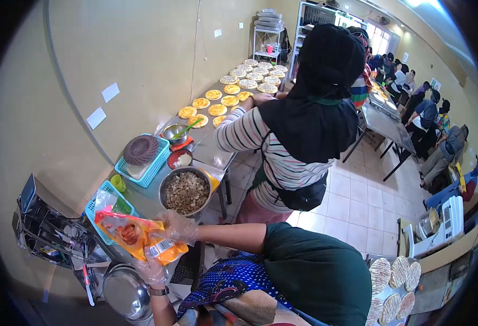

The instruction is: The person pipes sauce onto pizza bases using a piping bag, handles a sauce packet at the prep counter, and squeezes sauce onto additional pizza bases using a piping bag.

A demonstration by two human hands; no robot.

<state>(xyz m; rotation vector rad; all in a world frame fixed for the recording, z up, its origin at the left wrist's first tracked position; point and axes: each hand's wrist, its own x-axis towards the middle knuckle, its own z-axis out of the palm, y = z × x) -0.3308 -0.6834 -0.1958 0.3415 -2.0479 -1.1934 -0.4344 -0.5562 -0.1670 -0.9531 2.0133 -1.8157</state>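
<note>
Both of my hands wear clear plastic gloves and hold an orange and yellow printed plastic food packet (127, 234). My right hand (178, 228) grips its upper side with closed fingers. My left hand (152, 269), with a dark watch at the wrist, is closed on its lower edge. A reddish food picture is printed on the packet; its contents are hidden. Just beyond my right hand stands a large metal bowl (184, 191) of chopped brownish filling. A light blue basket (95, 209) lies behind the packet.
Another blue basket (154, 173) holds a brown woven bowl. Nearby are a green cup (118, 183), a red bowl (179, 158) and a metal bowl (175, 133) with a green utensil. A co-worker (299, 125) stands by rows of round flatbreads (217, 110). A shiny pot (127, 293) sits below my left hand.
</note>
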